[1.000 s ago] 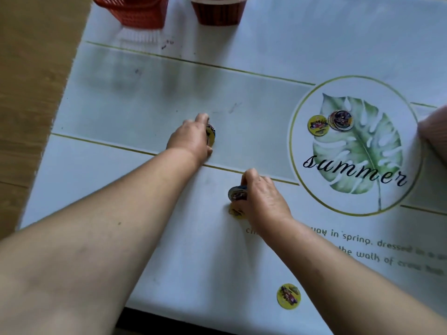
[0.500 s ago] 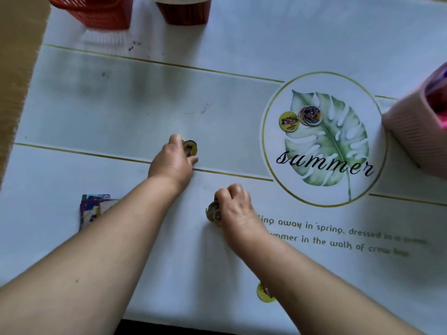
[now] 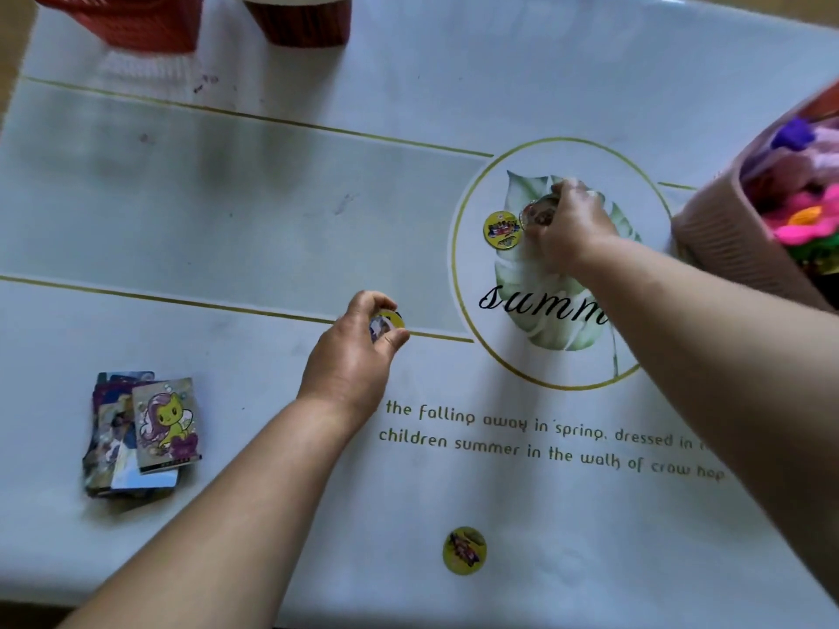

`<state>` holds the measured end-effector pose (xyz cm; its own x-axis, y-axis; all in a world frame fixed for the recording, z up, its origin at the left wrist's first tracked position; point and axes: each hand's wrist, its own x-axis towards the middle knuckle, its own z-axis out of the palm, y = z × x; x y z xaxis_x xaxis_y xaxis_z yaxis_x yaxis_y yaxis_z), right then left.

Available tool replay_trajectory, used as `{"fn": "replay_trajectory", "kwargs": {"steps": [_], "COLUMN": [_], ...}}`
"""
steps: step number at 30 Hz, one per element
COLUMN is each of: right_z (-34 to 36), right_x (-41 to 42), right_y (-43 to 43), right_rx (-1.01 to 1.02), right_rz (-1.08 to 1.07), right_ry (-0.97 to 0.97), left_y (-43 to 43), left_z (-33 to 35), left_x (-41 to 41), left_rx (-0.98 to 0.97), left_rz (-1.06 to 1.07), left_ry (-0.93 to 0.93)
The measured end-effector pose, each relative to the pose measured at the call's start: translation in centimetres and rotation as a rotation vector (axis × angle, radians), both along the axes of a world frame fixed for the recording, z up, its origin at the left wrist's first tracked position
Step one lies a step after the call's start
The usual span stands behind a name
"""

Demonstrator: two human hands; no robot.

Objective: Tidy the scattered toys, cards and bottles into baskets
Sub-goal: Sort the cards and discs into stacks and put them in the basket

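My left hand [image 3: 352, 360] pinches a small round yellow disc card [image 3: 386, 324] between thumb and fingers, just above the tablecloth's middle. Over the leaf print, my right hand [image 3: 570, 227] curls its fingers around round disc cards [image 3: 538, 214]. A loose yellow disc [image 3: 500, 229] lies right beside them on the left. Another yellow disc [image 3: 464, 550] sits near the table's front edge. A messy pile of picture cards [image 3: 143, 433] with a cartoon pony on top lies at the left front.
A pink ribbed basket [image 3: 726, 247] holding bright plush toys stands at the right edge. A red mesh basket [image 3: 122, 20] and a dark red basket [image 3: 297, 20] stand at the back. The white tablecloth [image 3: 272, 197] covers the table; wooden floor shows at the left.
My right hand has travelled from the cloth's middle to the discs on the leaf print. My left hand has lifted its disc. The view shifted, bringing the card pile and pink basket further in.
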<state>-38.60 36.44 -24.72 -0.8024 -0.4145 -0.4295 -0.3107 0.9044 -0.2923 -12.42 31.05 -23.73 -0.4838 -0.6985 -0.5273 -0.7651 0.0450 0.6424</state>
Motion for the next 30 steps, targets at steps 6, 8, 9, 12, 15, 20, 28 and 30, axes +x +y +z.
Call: {"fn": "replay_trajectory", "kwargs": {"steps": [6,8,9,12,15,20,28,30], "right_z": [-0.5,-0.8,-0.8,-0.7,-0.7,-0.5,-0.2,0.1], "right_x": [-1.1,-0.6,-0.5,-0.6,-0.6,0.7,3.9,5.3], "right_y": [0.4,0.8,0.9,1.1,1.1,1.1,-0.6,0.6], "right_rx": [0.019,0.000,-0.028,-0.083,-0.042,-0.159,-0.036,-0.037], "right_rz": [-0.023,0.030,0.023,-0.009,0.010,-0.032,0.085,0.121], "right_ry": [-0.022,-0.001,-0.007,-0.066,-0.085,-0.026,-0.071,-0.087], "left_y": [0.7,0.9,1.0,1.3,1.5,1.6,3.6,5.6], "left_z": [0.0,0.0,0.1,0.1,0.1,-0.1,0.4,0.9], "left_x": [0.1,0.3,0.3,0.6,0.9,1.8,4.4,5.3], "left_rx": [0.010,0.014,0.016,0.024,0.017,0.005,0.008,0.037], "left_rz": [0.015,0.018,0.026,0.041,0.050,0.082,0.020,-0.114], "left_ry": [-0.047,-0.061,-0.066,-0.089,-0.106,-0.108,-0.069,-0.074]}}
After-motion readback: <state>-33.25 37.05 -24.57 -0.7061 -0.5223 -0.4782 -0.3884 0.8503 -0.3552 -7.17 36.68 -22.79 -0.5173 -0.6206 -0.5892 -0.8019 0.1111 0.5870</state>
